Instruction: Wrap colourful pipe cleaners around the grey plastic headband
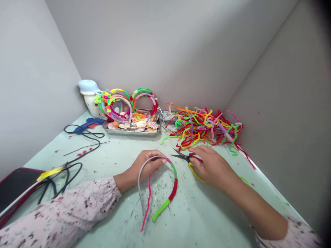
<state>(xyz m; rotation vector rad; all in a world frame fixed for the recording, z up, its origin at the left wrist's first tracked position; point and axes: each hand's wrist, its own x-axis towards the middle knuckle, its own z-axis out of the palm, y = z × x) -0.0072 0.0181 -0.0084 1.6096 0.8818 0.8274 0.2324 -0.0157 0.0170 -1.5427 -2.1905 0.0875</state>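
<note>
My left hand is closed round the top of a thin grey headband. One half of the band is wrapped in pink, green and red fuzzy stems, ending in a bright green tip. From the same hand a loose pink pipe cleaner hangs down inside the arch. To the right, my right hand has its fingers on the red and yellow handles of a small pair of scissors. The dark blades are slightly apart and point left toward the headband, without touching it. The palm side of both hands is hidden.
A metal tray holds shells, with several wrapped headbands on it. Behind my right hand lies a heap of coloured pipe cleaners. At left are a blue glue gun, black cables, a white jar and a dark tablet-like device.
</note>
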